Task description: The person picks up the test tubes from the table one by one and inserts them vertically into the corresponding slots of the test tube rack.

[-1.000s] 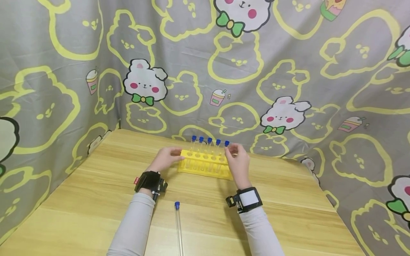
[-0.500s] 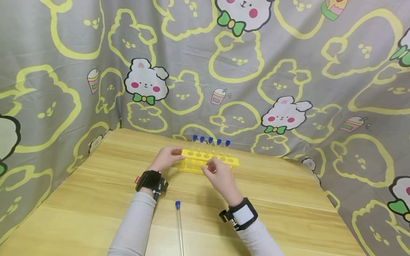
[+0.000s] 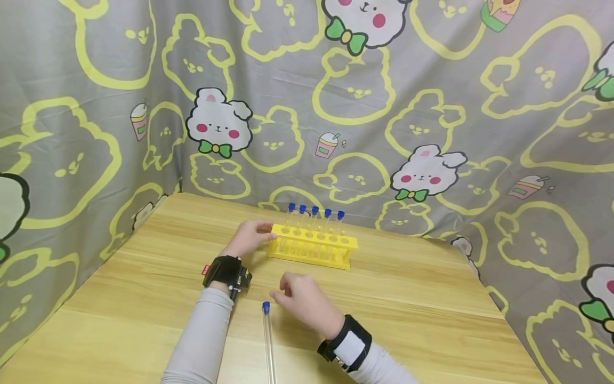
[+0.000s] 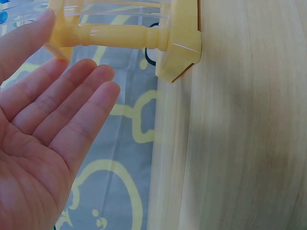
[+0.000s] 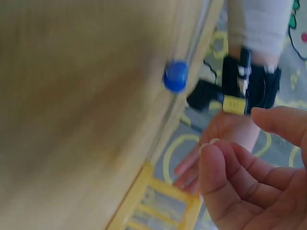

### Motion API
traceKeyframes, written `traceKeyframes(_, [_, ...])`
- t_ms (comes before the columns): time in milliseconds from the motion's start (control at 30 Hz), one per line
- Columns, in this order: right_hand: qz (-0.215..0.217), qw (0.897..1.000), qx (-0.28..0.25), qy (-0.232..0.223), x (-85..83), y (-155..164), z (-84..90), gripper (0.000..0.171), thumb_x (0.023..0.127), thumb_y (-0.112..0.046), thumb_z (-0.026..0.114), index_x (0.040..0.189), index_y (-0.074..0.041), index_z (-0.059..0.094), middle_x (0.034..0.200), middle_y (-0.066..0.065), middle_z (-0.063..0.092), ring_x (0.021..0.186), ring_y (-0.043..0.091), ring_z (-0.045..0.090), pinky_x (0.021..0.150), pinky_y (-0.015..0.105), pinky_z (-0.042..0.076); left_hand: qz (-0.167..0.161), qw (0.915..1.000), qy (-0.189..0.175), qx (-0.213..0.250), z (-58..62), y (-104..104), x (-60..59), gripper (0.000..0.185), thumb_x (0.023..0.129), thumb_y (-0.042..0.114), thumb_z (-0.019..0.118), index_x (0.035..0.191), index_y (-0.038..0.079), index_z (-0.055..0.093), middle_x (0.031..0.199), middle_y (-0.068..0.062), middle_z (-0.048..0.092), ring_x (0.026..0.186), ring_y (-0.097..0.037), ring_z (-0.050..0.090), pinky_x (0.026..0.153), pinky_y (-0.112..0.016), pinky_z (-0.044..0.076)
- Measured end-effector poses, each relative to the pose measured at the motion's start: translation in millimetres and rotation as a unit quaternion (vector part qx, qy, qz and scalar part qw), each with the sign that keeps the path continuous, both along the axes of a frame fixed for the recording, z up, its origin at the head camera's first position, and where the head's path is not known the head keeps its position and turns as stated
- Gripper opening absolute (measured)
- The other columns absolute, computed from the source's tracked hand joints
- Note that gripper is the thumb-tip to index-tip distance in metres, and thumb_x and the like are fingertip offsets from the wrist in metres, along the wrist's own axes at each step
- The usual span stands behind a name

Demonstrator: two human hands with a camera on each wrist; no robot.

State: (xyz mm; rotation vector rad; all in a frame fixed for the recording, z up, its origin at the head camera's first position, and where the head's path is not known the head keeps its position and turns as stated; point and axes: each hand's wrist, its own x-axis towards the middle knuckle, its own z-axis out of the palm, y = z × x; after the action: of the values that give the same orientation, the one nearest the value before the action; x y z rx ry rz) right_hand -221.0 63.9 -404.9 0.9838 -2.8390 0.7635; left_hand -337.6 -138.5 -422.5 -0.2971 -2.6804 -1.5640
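A yellow test tube rack [image 3: 314, 246] stands at the back of the table, with several clear, blue-capped test tubes [image 3: 315, 211] upright in it. At its left end my left hand [image 3: 251, 234] holds the top plate between thumb and index finger; the other fingers stretch out behind, as the left wrist view shows. A single blue-capped test tube [image 3: 268, 341] lies on the table, cap toward the rack. My right hand [image 3: 307, 301] hovers just right of that cap, fingers loosely bent and thumb apart, with nothing held. In the right wrist view the blue cap [image 5: 175, 76] lies beyond my fingertips.
The wooden table [image 3: 431, 320] ends at a grey patterned curtain [image 3: 288, 106] behind and at both sides. The rack's rightmost hole [image 3: 345, 241] has no tube in it. Each wrist wears a black strap [image 3: 226, 273] with a camera.
My right hand has left the cap of the rightmost racked tube and come down and left toward the lying tube. My left hand stays at the rack's end.
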Motion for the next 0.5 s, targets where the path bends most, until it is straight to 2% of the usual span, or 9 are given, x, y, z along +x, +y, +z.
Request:
traceKeyframes(267, [0.02, 0.998, 0.062, -0.021, 16.7, -10.9, -12.4, 0.03, 0.09, -0.031, 0.068, 0.069, -0.013, 0.058, 0.053, -0.012, 0.042, 0.042, -0.003, 0.031, 0.039, 0.012, 0.03, -0.002, 1.0, 0.004, -0.002, -0.2, 1.4, 0.1, 0.054, 0.089, 0.028, 0.071, 0.135, 0.003, 0.056, 0.129, -0.017, 0.064, 0.12, -0.031, 0.061, 0.104, -0.045, 0.049])
traceKeyframes(500, [0.024, 0.996, 0.085, -0.022, 19.5, -15.9, -16.6, 0.037, 0.089, -0.033, 0.069, 0.062, -0.016, 0.052, 0.05, -0.014, 0.036, 0.04, -0.004, 0.027, 0.038, 0.011, 0.027, -0.003, 0.9999, 0.01, -0.006, 0.1, 1.2, 1.5, 0.053, 0.09, 0.026, 0.07, 0.135, 0.002, 0.055, 0.129, -0.018, 0.064, 0.12, -0.032, 0.061, 0.104, -0.045, 0.049])
